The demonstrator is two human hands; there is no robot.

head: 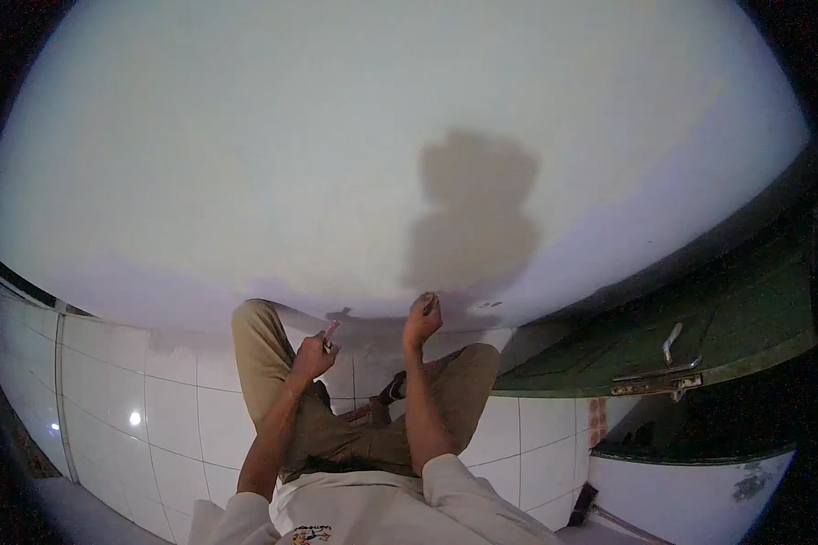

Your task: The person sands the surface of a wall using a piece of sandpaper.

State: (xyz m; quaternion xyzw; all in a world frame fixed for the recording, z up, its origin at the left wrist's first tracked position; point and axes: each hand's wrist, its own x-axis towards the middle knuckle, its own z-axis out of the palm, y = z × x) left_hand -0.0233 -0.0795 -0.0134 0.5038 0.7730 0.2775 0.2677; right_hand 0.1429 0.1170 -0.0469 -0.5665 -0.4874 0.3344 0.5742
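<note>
My left hand (315, 355) is in front of my left knee, its fingers closed around a small, pinkish, strip-like piece (331, 331). What the piece is made of, I cannot tell. Raised higher, my right hand (422, 324) is close to the lower part of a pale painted wall (279, 170). Its fingers pinch a small dark object (430, 306), mostly hidden by the fingers. Lilac tones run along the wall's lower edge. Small dark marks (489, 304) show on the wall right of my right hand.
My bent knees (259, 340) flank both hands close to the wall. At right stands a green door (586, 340) with a metal slide bolt (658, 378). White floor tiles (170, 409) lie beneath me. A shadow (477, 204) falls on the wall.
</note>
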